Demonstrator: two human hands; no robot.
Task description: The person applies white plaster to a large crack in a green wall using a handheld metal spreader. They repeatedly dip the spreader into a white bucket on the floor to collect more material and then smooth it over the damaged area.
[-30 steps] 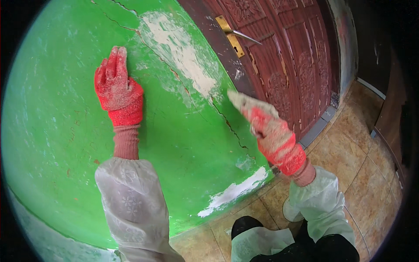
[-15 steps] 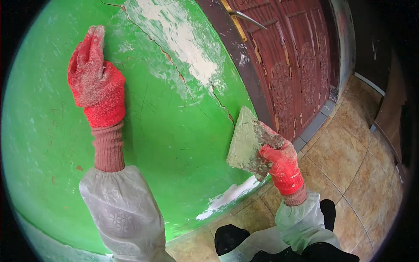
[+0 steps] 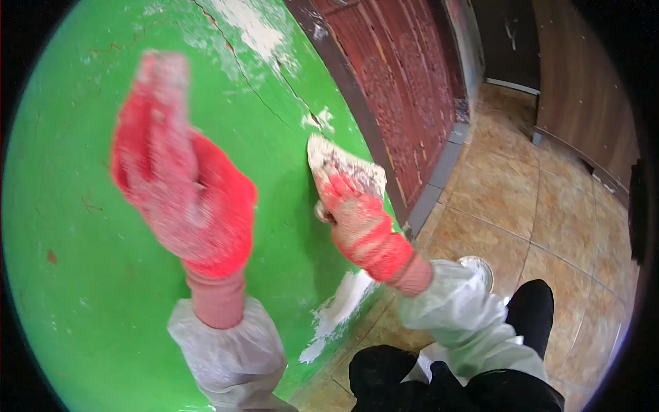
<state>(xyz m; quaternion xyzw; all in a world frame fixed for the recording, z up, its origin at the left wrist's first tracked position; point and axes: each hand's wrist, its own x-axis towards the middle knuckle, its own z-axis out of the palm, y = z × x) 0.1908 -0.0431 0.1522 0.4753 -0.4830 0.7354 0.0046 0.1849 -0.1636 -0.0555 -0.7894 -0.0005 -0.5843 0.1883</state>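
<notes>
My right hand (image 3: 360,226), in a red coated glove caked with white dust, grips a putty knife (image 3: 353,165). The wide blade lies close to the green wall (image 3: 226,178), its upper side smeared with white filler. Just above the blade, a fresh dab of white filler (image 3: 320,121) covers the lower end of a crack (image 3: 294,89). My left hand (image 3: 185,172), in a matching dusty glove, is raised in front of the wall with its fingers stretched out and holds nothing. Motion blurs its fingertips.
Further up are a broad white filler patch (image 3: 254,27) and a longer crack (image 3: 237,58). Another white patch (image 3: 338,312) sits low on the wall. A carved red-brown door (image 3: 405,89) stands to the right, above tan floor tiles (image 3: 487,226). A round white container (image 3: 479,269) shows beside my right sleeve.
The putty knife has turned, its filler-smeared back now facing me. A white dab has appeared on the crack's lower end. My left hand looks larger and nearer, and the view has shifted.
</notes>
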